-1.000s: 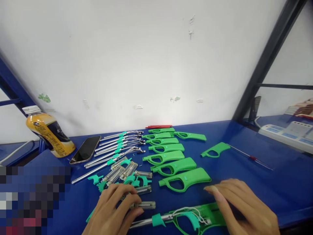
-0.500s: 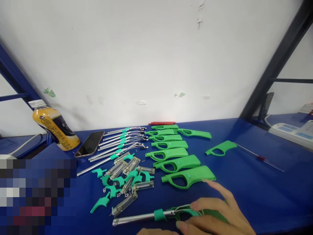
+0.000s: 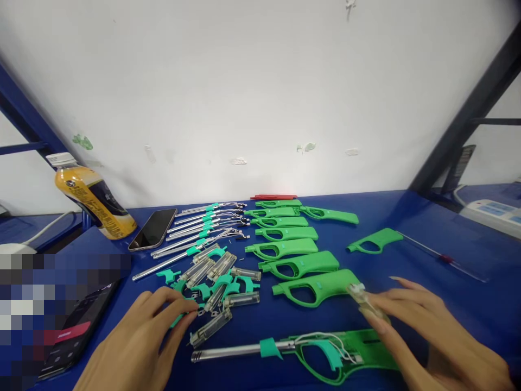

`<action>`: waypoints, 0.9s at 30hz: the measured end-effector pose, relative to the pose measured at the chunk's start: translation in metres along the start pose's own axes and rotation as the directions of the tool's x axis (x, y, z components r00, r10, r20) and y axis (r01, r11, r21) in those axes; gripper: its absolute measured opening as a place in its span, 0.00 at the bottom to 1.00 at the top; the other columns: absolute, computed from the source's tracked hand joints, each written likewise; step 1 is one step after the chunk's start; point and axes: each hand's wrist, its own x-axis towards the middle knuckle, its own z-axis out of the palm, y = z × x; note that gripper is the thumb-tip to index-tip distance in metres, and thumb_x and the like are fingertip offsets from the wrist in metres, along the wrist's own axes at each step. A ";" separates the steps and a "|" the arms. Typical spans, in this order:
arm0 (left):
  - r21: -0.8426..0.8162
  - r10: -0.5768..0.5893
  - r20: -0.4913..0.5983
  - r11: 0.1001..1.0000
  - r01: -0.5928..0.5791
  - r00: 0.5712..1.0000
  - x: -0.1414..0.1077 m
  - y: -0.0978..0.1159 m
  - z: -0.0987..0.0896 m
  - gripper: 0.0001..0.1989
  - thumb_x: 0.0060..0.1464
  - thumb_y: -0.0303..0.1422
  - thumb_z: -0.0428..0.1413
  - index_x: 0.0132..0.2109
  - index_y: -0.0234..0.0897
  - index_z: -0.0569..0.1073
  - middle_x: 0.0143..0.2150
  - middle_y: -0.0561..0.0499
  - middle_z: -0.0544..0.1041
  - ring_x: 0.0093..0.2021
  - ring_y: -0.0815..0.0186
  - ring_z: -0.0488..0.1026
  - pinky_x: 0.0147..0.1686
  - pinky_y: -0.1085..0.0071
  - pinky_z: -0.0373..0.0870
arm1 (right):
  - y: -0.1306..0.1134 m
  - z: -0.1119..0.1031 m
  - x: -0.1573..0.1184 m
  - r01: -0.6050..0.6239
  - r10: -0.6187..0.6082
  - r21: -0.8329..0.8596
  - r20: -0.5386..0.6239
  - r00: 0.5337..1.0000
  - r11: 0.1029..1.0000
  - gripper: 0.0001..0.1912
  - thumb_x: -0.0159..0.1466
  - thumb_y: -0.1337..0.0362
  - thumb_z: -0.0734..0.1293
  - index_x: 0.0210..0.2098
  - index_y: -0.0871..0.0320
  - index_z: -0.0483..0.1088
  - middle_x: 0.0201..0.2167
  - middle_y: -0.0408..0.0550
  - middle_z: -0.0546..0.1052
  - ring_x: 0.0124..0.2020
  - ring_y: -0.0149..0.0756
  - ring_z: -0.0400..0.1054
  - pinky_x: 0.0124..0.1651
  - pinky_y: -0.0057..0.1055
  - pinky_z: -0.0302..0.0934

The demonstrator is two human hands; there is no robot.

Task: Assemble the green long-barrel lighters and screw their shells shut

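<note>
My left hand [image 3: 142, 331] is at the left of the parts pile, thumb and forefinger pinched together over small pieces; what they grip, if anything, is hidden. Around it lie teal triggers [image 3: 246, 283] and clear lighter fuel tanks [image 3: 211, 327]. My right hand [image 3: 431, 320] pinches a clear fuel tank with a white top [image 3: 358, 293], slightly blurred, above the handle end of an open green lighter shell [image 3: 372, 347]. In that shell are a metal barrel tube [image 3: 232, 350] with a teal collar, white wires and a teal trigger [image 3: 331, 353].
Several green lighter shells [image 3: 297, 248] lie in a column behind, with metal tubes with wires [image 3: 191, 247] to their left. A phone [image 3: 153, 229] and a yellow drink bottle [image 3: 95, 198] are at the left. A green shell [image 3: 376, 240] and a thin rod [image 3: 459, 263] lie right.
My right hand has moved right and up off the front shell, uncovering its wires and trigger, and now holds a fuel tank. My left hand has come from the bottom edge to the pile.
</note>
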 end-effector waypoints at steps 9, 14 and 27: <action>-0.050 -0.082 0.052 0.995 0.085 0.995 0.002 0.007 0.007 0.20 0.77 0.47 0.47 0.49 0.52 0.84 0.47 0.53 0.83 0.43 0.64 0.85 0.40 0.76 0.80 | 0.001 -0.002 -0.002 -0.056 0.057 0.017 -0.007 0.998 0.998 0.14 0.70 0.68 0.75 0.53 0.48 0.82 0.45 0.42 0.85 0.48 0.48 0.79 0.61 0.51 0.69; -0.103 -0.080 0.107 0.990 0.091 0.991 0.007 0.009 0.008 0.18 0.77 0.43 0.47 0.47 0.51 0.82 0.44 0.55 0.80 0.36 0.69 0.83 0.34 0.78 0.75 | -0.004 0.002 0.001 -0.095 0.095 0.041 -0.015 0.995 0.995 0.11 0.71 0.68 0.75 0.51 0.49 0.82 0.44 0.41 0.85 0.48 0.46 0.79 0.61 0.48 0.68; 0.141 0.042 0.232 0.987 -0.076 0.972 -0.013 0.005 0.015 0.25 0.59 0.29 0.51 0.61 0.48 0.74 0.55 0.46 0.77 0.41 0.60 0.84 0.37 0.69 0.82 | -0.003 -0.002 0.002 -0.069 0.067 0.050 0.031 0.997 0.996 0.13 0.71 0.70 0.75 0.53 0.50 0.81 0.45 0.42 0.84 0.49 0.43 0.77 0.59 0.43 0.67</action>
